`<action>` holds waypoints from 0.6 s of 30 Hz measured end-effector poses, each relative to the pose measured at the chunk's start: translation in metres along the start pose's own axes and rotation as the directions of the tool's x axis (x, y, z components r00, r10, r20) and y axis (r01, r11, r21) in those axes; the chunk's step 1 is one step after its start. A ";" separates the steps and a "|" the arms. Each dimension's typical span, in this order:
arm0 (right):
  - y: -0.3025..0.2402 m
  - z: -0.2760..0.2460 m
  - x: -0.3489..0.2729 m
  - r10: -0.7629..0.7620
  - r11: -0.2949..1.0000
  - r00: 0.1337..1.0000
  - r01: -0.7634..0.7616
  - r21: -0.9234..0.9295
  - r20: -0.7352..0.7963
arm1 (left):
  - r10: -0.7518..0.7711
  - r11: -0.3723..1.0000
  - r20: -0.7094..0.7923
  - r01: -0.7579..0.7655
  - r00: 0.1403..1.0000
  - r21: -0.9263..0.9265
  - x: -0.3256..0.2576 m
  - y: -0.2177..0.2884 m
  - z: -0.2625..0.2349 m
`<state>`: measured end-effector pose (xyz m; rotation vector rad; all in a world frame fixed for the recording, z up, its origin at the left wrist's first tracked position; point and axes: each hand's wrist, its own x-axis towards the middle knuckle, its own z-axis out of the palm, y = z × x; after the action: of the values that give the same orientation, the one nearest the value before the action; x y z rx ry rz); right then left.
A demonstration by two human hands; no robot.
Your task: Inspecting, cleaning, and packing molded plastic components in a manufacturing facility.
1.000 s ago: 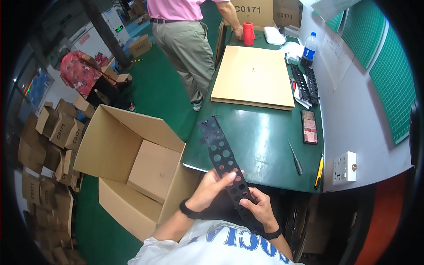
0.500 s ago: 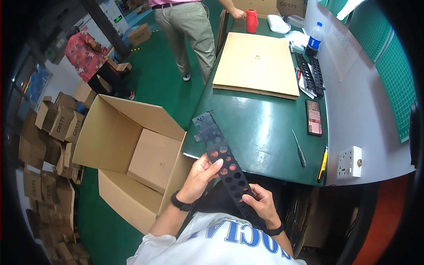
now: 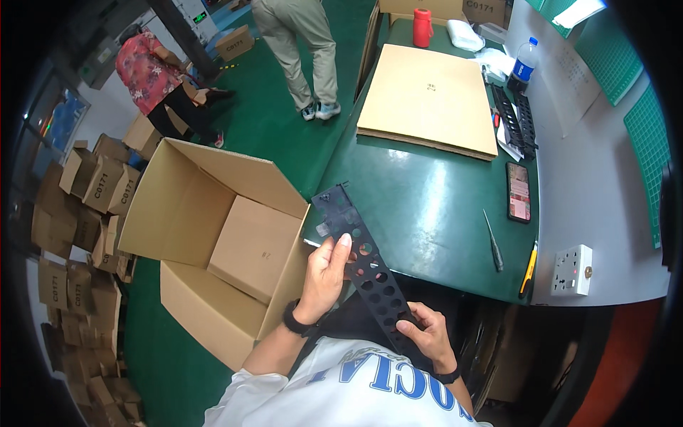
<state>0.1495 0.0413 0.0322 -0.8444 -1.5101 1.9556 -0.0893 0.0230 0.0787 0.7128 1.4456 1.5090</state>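
A long black plastic strip [image 3: 376, 280] full of round holes slants across in front of my body, its far end above the table's near left corner. My left hand [image 3: 326, 274] pinches it near that far end, thumb on top. Lower down, my right hand [image 3: 427, 334] grips the strip's right edge, also with the thumb over it; the fingers beneath are partly hidden. To the left of my left hand stands an open cardboard box [image 3: 181, 235] with a flat cardboard piece [image 3: 257, 245] inside.
On the green table [image 3: 420, 192] lie a cardboard stack [image 3: 430, 99], more black perforated strips [image 3: 514, 117], a phone [image 3: 519, 192], a screwdriver [image 3: 494, 245] and a yellow cutter [image 3: 528, 270]. A red flask [image 3: 422, 28] and a bottle [image 3: 525, 64] stand farther back. Two people are beyond the box.
My left hand has slid farther up the strip toward its far end. The person in light trousers has shifted, and their hand no longer shows by the red flask. The view has turned slightly.
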 end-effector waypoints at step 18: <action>0.005 0.002 0.004 -0.062 0.996 0.998 0.062 -0.071 0.009 | -0.026 1.000 0.038 0.027 0.999 -0.012 -0.005 0.008 -0.009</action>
<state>0.1449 0.0419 0.0275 -0.8115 -1.5986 1.8718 -0.0964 0.0156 0.0862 0.7090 1.4109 1.4753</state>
